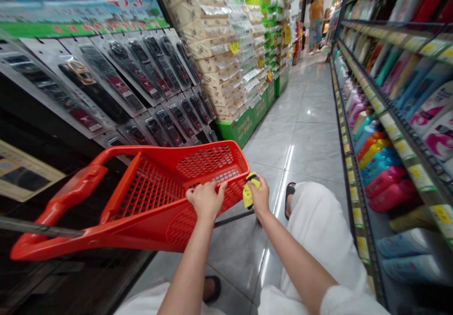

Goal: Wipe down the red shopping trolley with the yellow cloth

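A red plastic shopping cart [141, 230] with mesh sides stands across the lower left, its handle to the left. My left hand [206, 200] is closed over the cart's near rim. To its right, my right hand [260, 194] holds a yellow and black cloth [249, 191] against the cart's front end, at the outer corner. The fingers are wrapped round the cloth and partly hidden behind it.
Packaged belts [134, 69] hang at the left, beside tall stacks of boxes [212, 50]. Shelves of bottles [385, 178] line the right side. The grey tiled floor [307, 135] runs between them. A person [316, 17] stands far down the aisle.
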`<action>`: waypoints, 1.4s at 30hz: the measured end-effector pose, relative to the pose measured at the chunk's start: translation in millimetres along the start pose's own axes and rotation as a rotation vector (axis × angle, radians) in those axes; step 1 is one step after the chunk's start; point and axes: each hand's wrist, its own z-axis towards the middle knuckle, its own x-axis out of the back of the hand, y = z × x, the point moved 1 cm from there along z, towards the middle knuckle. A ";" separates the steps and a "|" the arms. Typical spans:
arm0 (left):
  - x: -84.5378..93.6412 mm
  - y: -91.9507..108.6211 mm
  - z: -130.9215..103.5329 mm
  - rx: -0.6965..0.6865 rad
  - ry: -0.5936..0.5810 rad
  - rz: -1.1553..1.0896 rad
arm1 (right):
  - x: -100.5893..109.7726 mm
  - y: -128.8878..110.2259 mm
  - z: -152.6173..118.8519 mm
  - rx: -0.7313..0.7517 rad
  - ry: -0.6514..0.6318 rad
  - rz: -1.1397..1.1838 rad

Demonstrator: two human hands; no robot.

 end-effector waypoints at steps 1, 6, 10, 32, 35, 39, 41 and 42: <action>0.0 0.4 0.0 0.003 -0.003 -0.004 | -0.3 -1.1 2.2 0.002 0.014 0.006; -0.3 0.8 -1.9 0.028 -0.011 0.011 | 9.0 5.5 -1.1 -0.221 -0.021 -0.009; -0.2 6.1 -2.8 0.070 -0.034 0.068 | 6.7 -21.8 10.0 -0.157 0.015 0.057; 55.6 -105.2 2.3 -0.178 -0.440 0.326 | -31.3 -82.3 105.6 -0.037 -0.380 -0.424; 52.9 -101.6 4.8 -0.150 -0.435 0.310 | -45.2 -83.9 126.7 -0.170 -0.376 -0.262; 46.9 -93.9 11.0 -0.090 -0.412 0.294 | -45.0 -75.5 116.1 -0.122 -0.248 -0.234; 44.0 -88.9 13.4 -0.071 -0.385 0.293 | -40.4 -68.7 97.9 -0.059 -0.121 -0.235; 42.8 -86.2 14.4 -0.066 -0.375 0.293 | -39.3 -65.6 86.7 -0.025 -0.041 -0.242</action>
